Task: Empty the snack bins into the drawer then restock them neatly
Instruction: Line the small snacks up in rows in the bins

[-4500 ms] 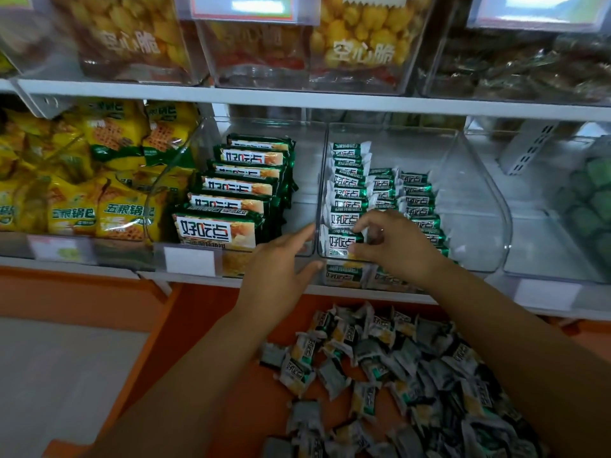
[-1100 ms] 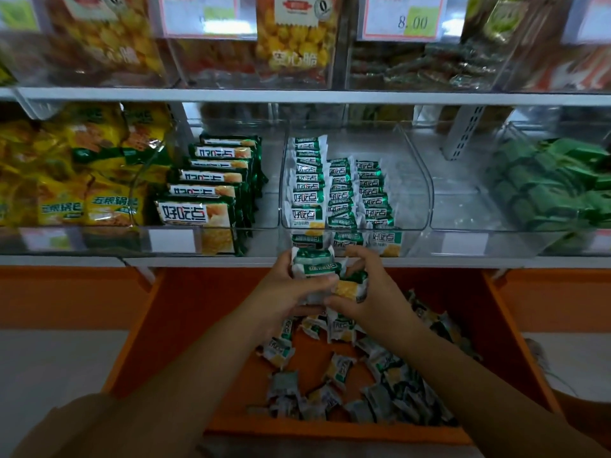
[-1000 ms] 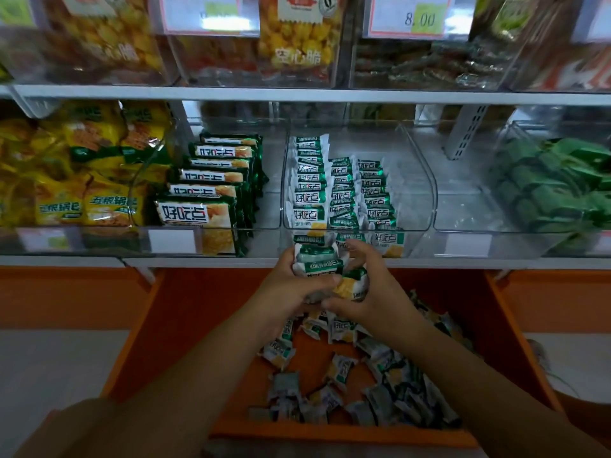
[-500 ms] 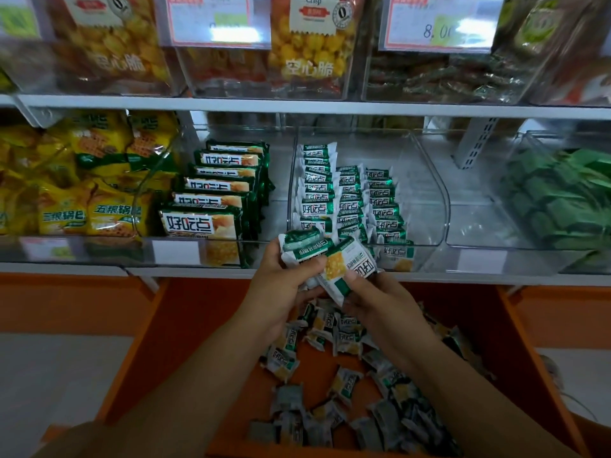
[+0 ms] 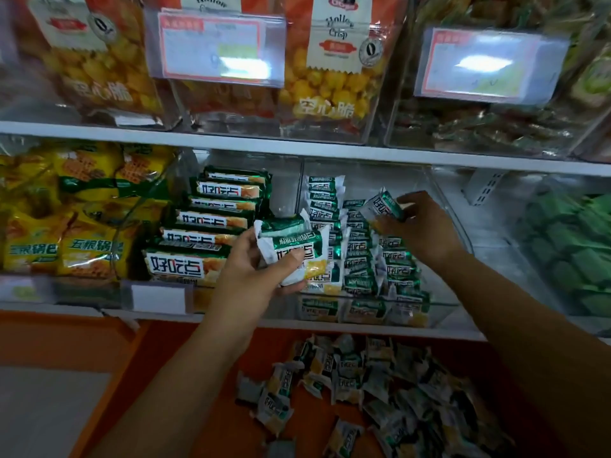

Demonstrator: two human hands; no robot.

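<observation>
Having split from the left hand (image 5: 251, 269), whose grip curls round the spare packets (image 5: 291, 246), the right hand (image 5: 426, 226) now pinches one packet (image 5: 382, 206) over the bin (image 5: 413, 180), so restocking continues.

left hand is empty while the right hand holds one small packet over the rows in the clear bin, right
Not empty: in the head view the left hand grips a small stack of green and white packets. The rest holds: the right hand holds one small packet over the rows in the clear bin.
</observation>
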